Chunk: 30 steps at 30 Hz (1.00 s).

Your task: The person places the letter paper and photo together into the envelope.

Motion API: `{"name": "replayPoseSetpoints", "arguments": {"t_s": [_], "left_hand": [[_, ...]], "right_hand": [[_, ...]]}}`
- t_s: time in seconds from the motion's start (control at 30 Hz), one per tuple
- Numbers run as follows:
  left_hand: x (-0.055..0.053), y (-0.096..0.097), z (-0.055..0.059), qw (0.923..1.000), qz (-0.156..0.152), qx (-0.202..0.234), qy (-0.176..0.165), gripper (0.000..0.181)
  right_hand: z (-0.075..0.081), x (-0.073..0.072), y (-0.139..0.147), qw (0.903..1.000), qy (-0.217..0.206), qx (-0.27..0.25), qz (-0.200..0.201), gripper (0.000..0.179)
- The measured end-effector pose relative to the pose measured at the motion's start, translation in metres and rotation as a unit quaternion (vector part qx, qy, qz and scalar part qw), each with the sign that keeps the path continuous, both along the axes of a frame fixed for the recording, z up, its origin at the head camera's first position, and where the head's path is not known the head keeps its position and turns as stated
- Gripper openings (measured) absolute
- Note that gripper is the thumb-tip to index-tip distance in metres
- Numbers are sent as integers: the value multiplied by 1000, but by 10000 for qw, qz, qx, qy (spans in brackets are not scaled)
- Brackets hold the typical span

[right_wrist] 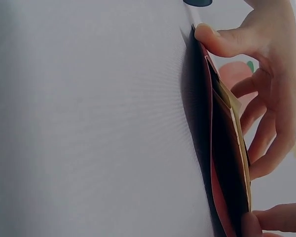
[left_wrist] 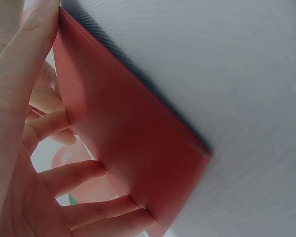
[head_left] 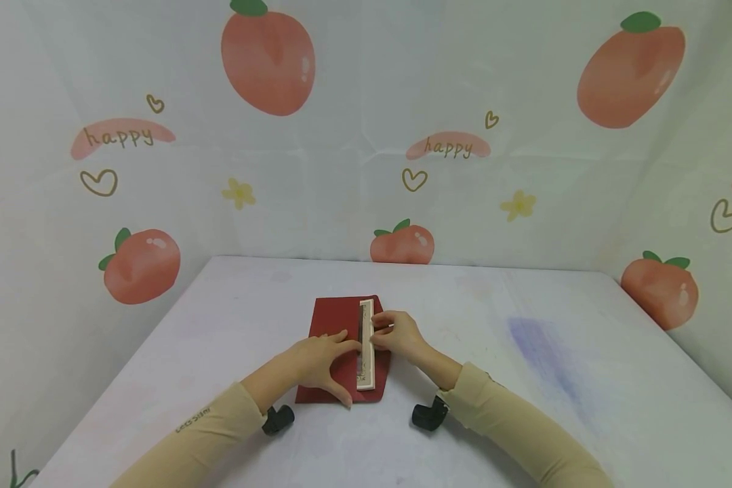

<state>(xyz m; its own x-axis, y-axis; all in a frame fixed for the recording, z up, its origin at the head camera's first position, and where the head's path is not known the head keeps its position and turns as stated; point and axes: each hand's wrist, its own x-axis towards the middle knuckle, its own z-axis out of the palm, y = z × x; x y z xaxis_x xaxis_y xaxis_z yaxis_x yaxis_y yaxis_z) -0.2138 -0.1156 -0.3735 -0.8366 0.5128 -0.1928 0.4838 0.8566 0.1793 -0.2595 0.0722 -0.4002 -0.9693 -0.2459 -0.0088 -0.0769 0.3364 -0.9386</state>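
A red paper envelope (head_left: 335,315) lies flat on the table, its pointed flap toward the right. Out of its opening shows a strip of cream printed paper (head_left: 366,373), like cards or notes. My left hand (head_left: 320,359) rests on the envelope with fingers spread, thumb near its front edge; the left wrist view shows its fingertips (left_wrist: 96,168) against the red surface (left_wrist: 128,128). With thumb and fingers my right hand (head_left: 400,335) pinches the strip's right edge. In the right wrist view the envelope (right_wrist: 210,123) gapes around the cream paper (right_wrist: 239,143), and my right thumb (right_wrist: 250,224) touches its edge.
The white table (head_left: 494,434) has a purple smudge on its right side. A cloth with fruit prints (head_left: 268,64) hangs behind and along both sides. A black wrist device (head_left: 278,420) sits under my left cuff, another (head_left: 430,415) under my right.
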Motion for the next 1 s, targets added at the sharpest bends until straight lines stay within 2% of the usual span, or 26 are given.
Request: {"name": "replayPoseSetpoints", "arguments": {"t_s": [1.0], "left_hand": [[-1,0,-2,10000,32,-47,0,92]], "right_hand": [[2,2,-5,9999,-152,21,-22,34]]}}
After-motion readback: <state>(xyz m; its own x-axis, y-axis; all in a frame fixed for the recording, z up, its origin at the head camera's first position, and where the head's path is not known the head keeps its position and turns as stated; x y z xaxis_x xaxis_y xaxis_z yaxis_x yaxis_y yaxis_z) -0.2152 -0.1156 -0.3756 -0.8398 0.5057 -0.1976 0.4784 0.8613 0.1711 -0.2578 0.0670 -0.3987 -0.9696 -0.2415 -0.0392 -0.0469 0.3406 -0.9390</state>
